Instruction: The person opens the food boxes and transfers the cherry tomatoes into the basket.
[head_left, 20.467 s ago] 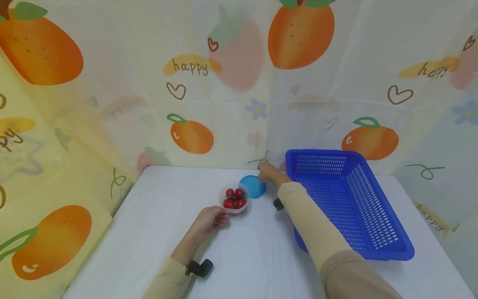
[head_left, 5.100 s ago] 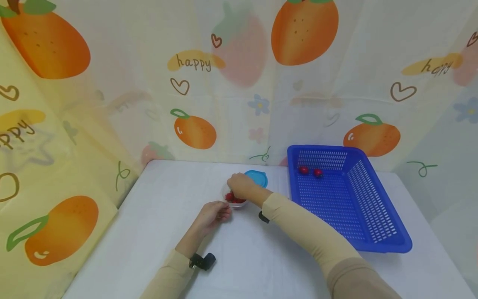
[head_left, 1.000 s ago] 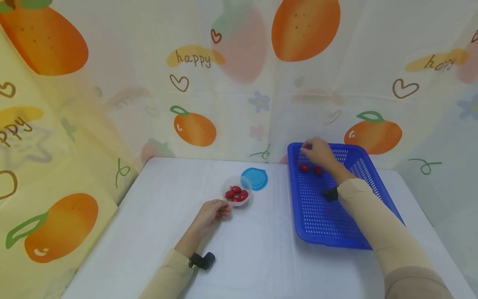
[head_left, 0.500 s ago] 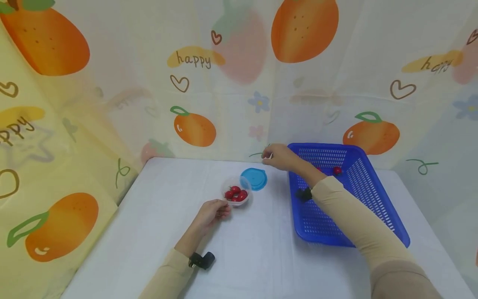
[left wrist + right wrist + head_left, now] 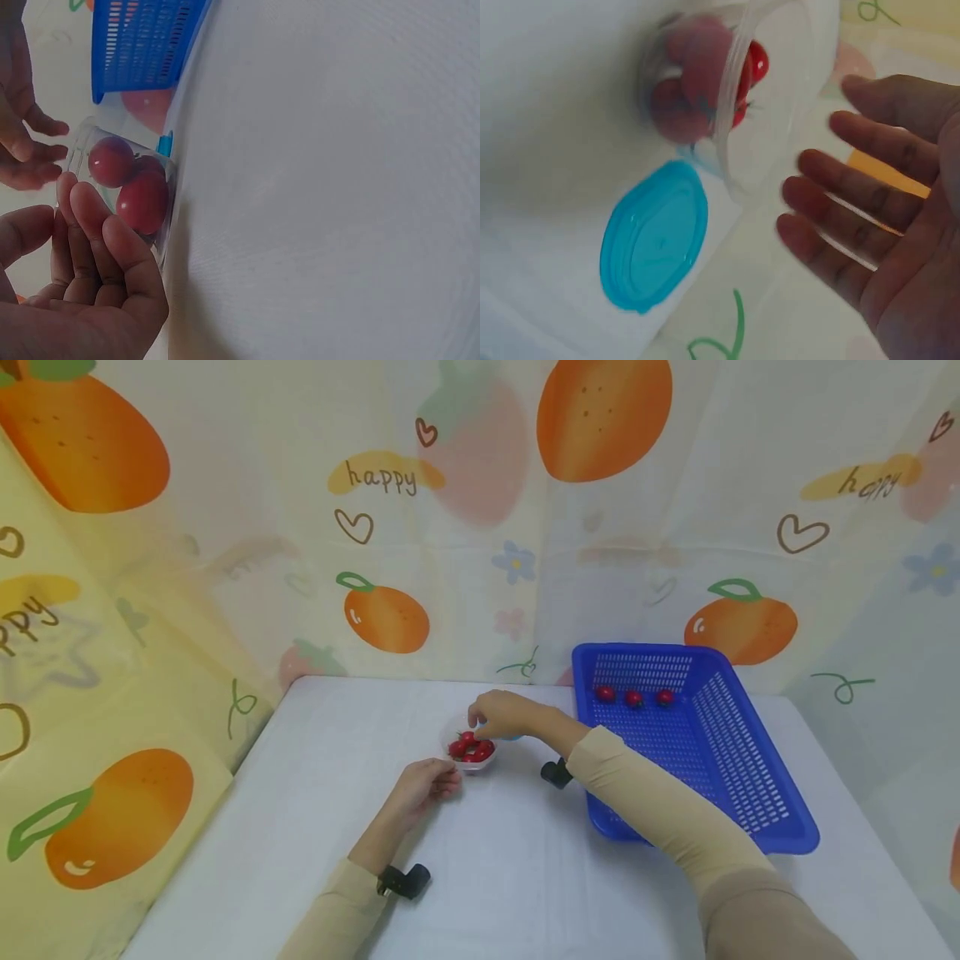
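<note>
My left hand (image 5: 423,789) holds the near rim of a small clear plastic container (image 5: 477,767), thumb and fingertips meeting at the edge in the left wrist view. Several red cherry tomatoes (image 5: 483,752) with green stems sit inside. My right hand (image 5: 504,714) hovers above the container's far right side. Its fingers (image 5: 881,199) are spread and relaxed, holding nothing, in the right wrist view. Beside the container lies a blue lid (image 5: 656,240), mostly hidden behind the right hand in the head view. Three more cherry tomatoes (image 5: 634,699) lie in a row toward the back of a blue basket (image 5: 798,841).
The basket stands at the right of the white-covered table (image 5: 300,827), against the back. A printed curtain (image 5: 465,602) with oranges and hearts closes off the back and left. Black wrist cameras (image 5: 405,881) sit on both wrists.
The right hand has come from over the basket leftward to the container, and a third tomato now lies in the basket, empty in the oldest frame. The left hand stays at the container's rim.
</note>
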Tool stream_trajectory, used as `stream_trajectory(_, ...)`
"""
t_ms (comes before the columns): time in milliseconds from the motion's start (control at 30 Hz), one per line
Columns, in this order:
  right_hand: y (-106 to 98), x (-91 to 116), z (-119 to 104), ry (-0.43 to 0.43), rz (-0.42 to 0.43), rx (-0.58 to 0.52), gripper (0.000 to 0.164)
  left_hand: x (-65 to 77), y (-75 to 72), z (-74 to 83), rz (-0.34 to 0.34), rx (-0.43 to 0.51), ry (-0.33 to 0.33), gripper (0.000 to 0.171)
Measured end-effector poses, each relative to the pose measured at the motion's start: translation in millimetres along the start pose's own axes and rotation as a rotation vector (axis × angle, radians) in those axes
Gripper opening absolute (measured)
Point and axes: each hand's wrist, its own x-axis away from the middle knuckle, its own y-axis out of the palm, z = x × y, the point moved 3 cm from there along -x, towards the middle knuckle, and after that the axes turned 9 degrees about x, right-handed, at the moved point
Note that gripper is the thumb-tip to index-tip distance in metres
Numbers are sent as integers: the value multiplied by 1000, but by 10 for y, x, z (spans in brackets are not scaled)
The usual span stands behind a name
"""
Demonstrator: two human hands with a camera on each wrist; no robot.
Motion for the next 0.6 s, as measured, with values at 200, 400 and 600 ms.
stream_trajectory(200,131,-134,-101,26,-49,14,23,-13,-4,-8,-3,11,4,30)
stream_trajectory(400,267,-182,-177,45,-118,102,20,-9,2,-3,-9,22,17,30)
stream_trajectory(600,303,-181,-247,56,-151,197,14,-18,6,5,-26,25,22,28)
